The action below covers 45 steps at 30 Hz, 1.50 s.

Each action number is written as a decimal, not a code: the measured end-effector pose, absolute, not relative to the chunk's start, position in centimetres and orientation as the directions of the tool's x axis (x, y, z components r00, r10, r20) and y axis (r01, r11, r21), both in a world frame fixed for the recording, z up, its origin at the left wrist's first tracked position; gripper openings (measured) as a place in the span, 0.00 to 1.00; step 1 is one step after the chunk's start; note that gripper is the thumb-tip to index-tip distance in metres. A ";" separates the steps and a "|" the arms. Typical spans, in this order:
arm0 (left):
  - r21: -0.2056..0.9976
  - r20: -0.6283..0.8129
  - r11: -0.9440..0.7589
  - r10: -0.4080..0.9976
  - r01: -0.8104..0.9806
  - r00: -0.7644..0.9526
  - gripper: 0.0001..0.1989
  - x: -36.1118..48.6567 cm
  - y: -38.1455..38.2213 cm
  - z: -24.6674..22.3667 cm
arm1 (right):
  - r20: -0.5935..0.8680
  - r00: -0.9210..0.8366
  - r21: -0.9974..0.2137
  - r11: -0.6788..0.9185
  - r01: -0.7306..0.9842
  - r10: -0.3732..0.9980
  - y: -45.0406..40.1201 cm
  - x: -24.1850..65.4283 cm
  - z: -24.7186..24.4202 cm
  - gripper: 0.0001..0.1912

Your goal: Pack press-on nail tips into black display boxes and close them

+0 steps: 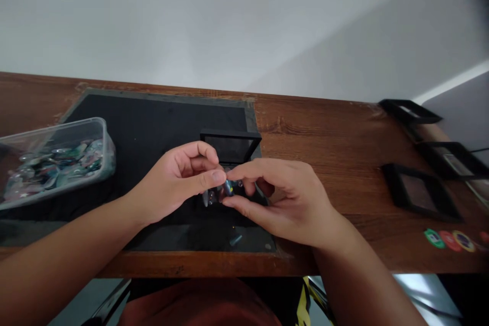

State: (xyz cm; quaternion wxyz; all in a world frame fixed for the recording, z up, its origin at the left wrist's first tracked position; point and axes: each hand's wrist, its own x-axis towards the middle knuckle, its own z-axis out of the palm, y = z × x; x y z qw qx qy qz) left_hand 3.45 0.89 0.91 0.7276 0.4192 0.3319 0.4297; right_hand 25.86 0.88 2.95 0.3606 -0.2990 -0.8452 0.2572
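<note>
My right hand (292, 198) pinches a small glossy blue piece (228, 187) with a yellow spot between thumb and forefinger. My left hand (183, 181) is closed in a pinch right beside it, its thumb tip touching or nearly touching the right forefinger; what it holds is hidden. Just behind the fingers, a black frame-like case (233, 146) stands with its dark panel tilted up, its lower part covered by my hands. Under the fingers lie small shiny pieces, among them a grey pointed one (205, 198). Another small bluish piece (236, 239) rests near the mat's front edge.
A clear plastic tub (105, 137) full of glossy pieces stands at the left, partly on the black mat (160, 114). At the right lie several black frames (420, 193) and coloured round discs (434, 237) on the wooden table (313, 135). A wall rises behind.
</note>
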 end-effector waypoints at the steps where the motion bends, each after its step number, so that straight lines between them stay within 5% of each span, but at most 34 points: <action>1: 0.903 -0.120 0.272 0.904 -0.333 0.411 0.11 3.4 0.8 0.9 | 0.452 -0.565 -0.651 0.688 0.319 0.690 0.9 25.9 3.0 0.08; 26: 0.953 -0.075 0.167 0.938 -0.251 0.339 0.08 3.3 0.4 1.6 | 0.450 -0.527 -0.693 0.654 0.303 0.721 0.6 26.6 2.9 0.14; 34: 0.988 -0.030 0.065 0.969 -0.140 0.243 0.04 3.2 0.4 1.8 | 0.212 -0.586 -0.705 0.538 0.462 0.782 1.0 27.8 3.6 0.11; 39: 0.990 -0.059 0.076 0.988 -0.122 0.140 0.03 3.2 0.3 1.8 | -0.029 -0.597 -0.614 0.457 0.643 0.802 1.5 27.7 3.9 0.10; 45: 0.995 0.006 0.017 0.975 -0.101 0.222 0.03 3.4 -0.1 2.1 | -0.136 -0.554 -0.570 0.392 0.722 0.822 1.7 27.6 4.2 0.12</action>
